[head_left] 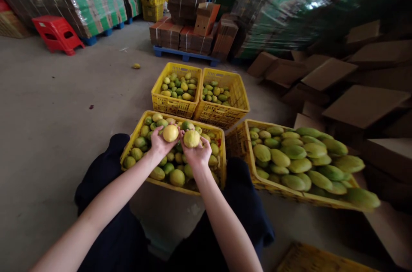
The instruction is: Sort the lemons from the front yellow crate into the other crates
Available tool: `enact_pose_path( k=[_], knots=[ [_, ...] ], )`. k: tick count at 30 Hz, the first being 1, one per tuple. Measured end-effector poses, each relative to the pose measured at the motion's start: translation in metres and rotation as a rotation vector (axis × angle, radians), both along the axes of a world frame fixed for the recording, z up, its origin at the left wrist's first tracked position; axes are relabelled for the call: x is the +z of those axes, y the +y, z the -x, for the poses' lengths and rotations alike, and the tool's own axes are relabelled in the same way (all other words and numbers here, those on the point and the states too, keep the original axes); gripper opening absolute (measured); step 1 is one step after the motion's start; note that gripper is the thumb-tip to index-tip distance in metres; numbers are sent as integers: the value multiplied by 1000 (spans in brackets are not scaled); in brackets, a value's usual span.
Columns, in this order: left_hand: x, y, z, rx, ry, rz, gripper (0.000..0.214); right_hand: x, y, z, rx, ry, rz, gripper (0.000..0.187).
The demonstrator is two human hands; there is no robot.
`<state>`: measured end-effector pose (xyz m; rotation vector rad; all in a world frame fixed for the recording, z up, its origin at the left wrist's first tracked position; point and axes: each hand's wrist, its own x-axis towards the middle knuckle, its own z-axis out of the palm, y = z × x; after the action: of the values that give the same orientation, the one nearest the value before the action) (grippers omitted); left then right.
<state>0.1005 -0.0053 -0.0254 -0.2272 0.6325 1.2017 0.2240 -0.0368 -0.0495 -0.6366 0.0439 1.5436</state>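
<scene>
In my left hand rests a round yellow papaya, cupped from below by the fingers. My right hand holds a second round, yellow-green papaya just beside the first. Both hands are close together above a yellow plastic crate between my knees. Round green and yellow papayas fill that crate, partly hidden under my hands and forearms.
A yellow crate at the right is heaped with long papayas. Two more crates with papayas stand ahead. One yellow fruit lies on the floor. Flattened cardboard, a red stool and a loaded blue pallet surround the area.
</scene>
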Motion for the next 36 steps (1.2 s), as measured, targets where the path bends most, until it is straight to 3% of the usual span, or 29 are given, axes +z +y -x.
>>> enact_pose_path(
  k=[4,9,15,22,26,30,33,36],
  knots=[
    [-3,6,-1,-37,54,35,39,3,4,-2,-4,-16,18,33],
    [-3,10,-6,-72,91,28,39,12,7,-1,-38,7,155,23],
    [-2,7,-8,-72,108,49,34,14,6,-4,9,-16,232,19],
    [13,4,-2,-114,117,-32,29,13,7,-10,74,-169,115,14],
    [12,8,4,-128,258,-187,20,25,3,-20,26,-404,-45,35],
    [14,7,10,-115,589,-470,41,39,-8,-29,-90,-894,-200,66],
    [19,1,12,-80,752,-650,66,42,-14,-31,-194,-1179,-281,69],
    [25,-6,12,-102,701,-651,60,42,-18,-28,-246,-1262,-303,64]
  ],
)
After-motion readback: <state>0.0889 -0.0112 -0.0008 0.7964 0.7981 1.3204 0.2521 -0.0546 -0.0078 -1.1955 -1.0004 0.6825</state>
